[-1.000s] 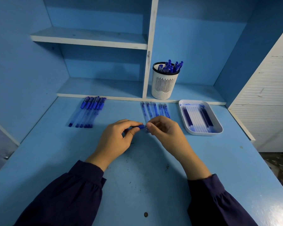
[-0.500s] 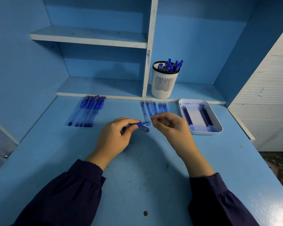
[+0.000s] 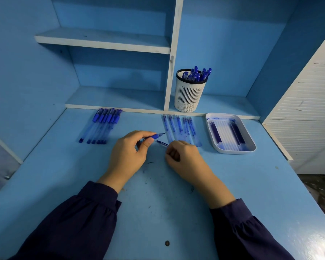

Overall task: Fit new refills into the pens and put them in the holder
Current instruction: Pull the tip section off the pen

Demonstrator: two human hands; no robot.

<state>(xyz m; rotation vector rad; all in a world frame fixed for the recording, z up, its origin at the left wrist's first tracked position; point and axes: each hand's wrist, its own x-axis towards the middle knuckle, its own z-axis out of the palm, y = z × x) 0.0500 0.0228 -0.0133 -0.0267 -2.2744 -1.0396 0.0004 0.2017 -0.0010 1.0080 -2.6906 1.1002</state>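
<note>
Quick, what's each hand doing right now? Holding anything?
Left hand: grips a blue pen, tip uncovered.
Right hand: fingers curled, pinching the end of a blue cap lying on the desk.

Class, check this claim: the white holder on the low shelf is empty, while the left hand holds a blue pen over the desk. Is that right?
Not quite. The head view shows the holder is not empty: several blue pens stand in it. The rest holds: it stands on the low shelf, and the left hand grips a blue pen over the desk.
</note>
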